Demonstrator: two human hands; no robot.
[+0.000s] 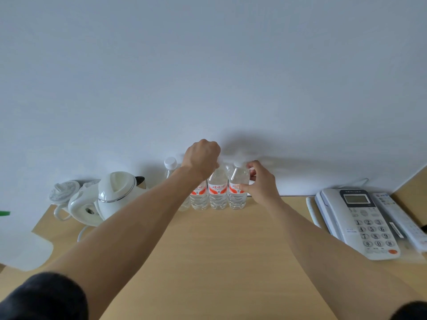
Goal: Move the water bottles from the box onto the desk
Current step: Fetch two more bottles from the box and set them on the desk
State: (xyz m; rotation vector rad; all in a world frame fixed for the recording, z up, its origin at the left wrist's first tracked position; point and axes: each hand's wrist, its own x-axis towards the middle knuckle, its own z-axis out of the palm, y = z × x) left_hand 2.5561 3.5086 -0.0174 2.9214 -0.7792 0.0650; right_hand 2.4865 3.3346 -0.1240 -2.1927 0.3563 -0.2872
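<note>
Where the desk [219,250] meets the wall, clear water bottles [217,192] stand upright in a row, left of the phone [360,222]. Right hand [261,183] pinches the nearest bottle [238,192]; left hand [203,158] curls atop another, fingers hidden. Farthest bottles partly hidden.

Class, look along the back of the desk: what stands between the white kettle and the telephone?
In the head view, a row of water bottles stands between the kettle and the telephone, with both hands on them.
</note>
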